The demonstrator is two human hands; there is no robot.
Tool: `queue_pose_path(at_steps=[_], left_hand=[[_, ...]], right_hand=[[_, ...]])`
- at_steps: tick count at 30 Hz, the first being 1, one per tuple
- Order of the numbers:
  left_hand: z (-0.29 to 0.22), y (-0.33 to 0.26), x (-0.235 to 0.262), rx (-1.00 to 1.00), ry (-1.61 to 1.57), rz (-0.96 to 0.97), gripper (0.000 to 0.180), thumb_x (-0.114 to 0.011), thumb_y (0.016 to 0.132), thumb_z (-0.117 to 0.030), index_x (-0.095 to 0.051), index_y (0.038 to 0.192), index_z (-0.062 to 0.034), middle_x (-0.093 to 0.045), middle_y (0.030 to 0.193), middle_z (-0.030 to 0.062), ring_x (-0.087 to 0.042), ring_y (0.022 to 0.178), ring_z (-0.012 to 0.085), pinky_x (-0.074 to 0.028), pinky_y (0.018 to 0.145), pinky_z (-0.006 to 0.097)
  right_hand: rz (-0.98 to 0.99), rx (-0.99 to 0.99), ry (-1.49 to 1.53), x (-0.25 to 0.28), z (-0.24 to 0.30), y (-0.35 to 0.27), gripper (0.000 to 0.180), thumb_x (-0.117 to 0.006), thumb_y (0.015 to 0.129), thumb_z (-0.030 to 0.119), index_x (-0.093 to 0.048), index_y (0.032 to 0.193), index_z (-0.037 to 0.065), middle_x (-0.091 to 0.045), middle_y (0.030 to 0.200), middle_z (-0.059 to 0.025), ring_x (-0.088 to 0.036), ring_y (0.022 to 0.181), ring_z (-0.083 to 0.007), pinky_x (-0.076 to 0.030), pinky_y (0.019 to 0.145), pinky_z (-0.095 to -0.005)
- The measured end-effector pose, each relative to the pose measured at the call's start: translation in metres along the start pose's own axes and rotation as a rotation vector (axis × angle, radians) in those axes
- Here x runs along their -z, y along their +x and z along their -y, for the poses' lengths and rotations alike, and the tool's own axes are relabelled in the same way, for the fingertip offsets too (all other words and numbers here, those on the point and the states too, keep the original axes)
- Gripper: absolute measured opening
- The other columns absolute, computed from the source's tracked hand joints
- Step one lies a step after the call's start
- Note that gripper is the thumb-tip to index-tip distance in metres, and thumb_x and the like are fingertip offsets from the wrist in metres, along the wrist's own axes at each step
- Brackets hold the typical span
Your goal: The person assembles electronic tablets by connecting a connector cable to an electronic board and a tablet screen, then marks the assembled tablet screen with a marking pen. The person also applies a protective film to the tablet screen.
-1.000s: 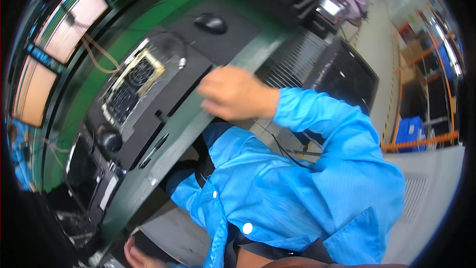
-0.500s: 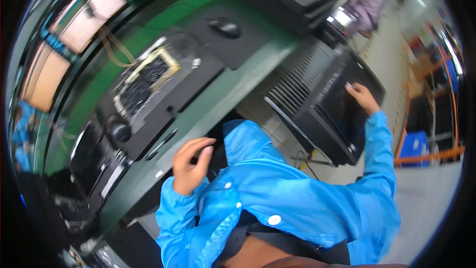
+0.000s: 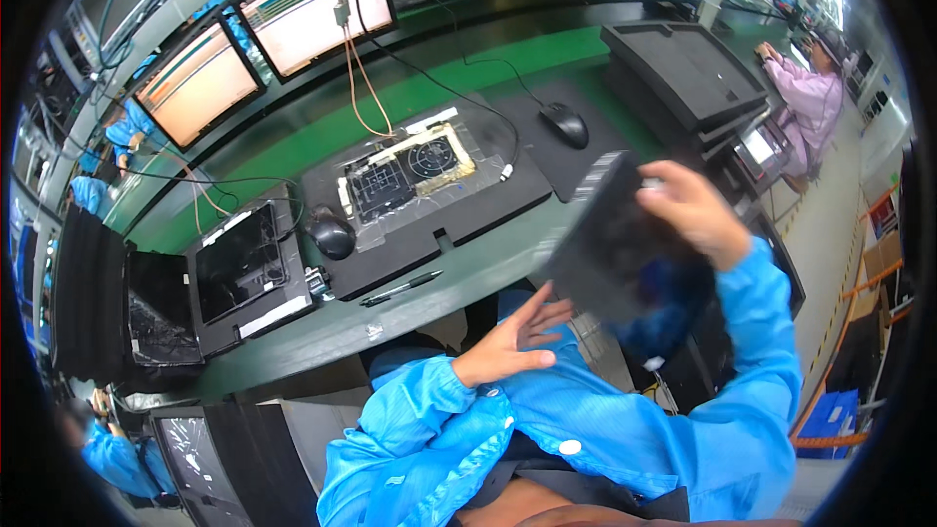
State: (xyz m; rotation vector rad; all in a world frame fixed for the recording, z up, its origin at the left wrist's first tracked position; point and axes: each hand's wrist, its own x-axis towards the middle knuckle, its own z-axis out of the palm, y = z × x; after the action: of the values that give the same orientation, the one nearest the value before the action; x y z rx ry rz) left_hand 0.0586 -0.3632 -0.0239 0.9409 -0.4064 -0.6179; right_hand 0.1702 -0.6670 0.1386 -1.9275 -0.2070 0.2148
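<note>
The right hand [image 3: 688, 210] is gripping the upper right edge of a dark flat panel [image 3: 610, 249], fingers curled over its rim. The panel is hanging in the air, tilted, above the person's lap and just off the near edge of the tabletop [image 3: 459, 278]. Motion blur is smearing its outline, so surface detail cannot be read.

The left hand [image 3: 508, 342] is sitting under the panel's lower left corner, palm up, fingers spread and relaxed; whether it is touching the panel or just short of it, I cannot tell.

Handling judgement: the panel is looking thin, rigid and broad, probably light enough for one hand but awkward, since a one-edge grip is letting it swing. The face is appearing smooth, so likely slippery and easily marked or cracked if flexed. Best hold is appearing to be two opposite edges, thumbs off the face, or one edge plus a flat palm beneath.

On the tabletop: a black tray carrying a taped circuit board [image 3: 410, 171], a black mouse [image 3: 332, 234], a second mouse [image 3: 566, 124], a pen [image 3: 400, 288], two lit monitors [image 3: 259, 44] at the back.
</note>
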Motion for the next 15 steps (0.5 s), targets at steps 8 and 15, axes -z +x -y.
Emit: queue_pose_path(at_steps=[8, 15], left_hand=[[-0.045, -0.073, 0.007, -0.272, -0.062, -0.758, 0.05, -0.071, 0.09, -0.001, -0.058, 0.138, 0.0056, -0.068, 0.132, 0.0142, -0.065, 0.122, 0.0266, -0.048, 0.11, 0.042], [-0.065, -0.139, 0.013, -0.65, -0.152, -0.947, 0.062, -0.063, 0.085, 0.001, -0.052, 0.146, -0.0003, -0.065, 0.136, 0.0147, -0.062, 0.127, 0.0312, -0.047, 0.113, 0.048]], right_hand=[[-0.378, 0.537, -0.751, -0.045, -0.079, 0.205, 0.057, -0.071, 0.095, 0.044, -0.063, 0.139, 0.009, -0.054, 0.143, -0.019, -0.051, 0.133, -0.0402, -0.04, 0.114, -0.0481], [-0.339, 0.463, -0.957, -0.052, -0.101, 0.233, 0.055, -0.071, 0.094, 0.049, -0.069, 0.132, 0.008, -0.056, 0.143, -0.0185, -0.049, 0.137, -0.0388, -0.038, 0.117, -0.0475]])
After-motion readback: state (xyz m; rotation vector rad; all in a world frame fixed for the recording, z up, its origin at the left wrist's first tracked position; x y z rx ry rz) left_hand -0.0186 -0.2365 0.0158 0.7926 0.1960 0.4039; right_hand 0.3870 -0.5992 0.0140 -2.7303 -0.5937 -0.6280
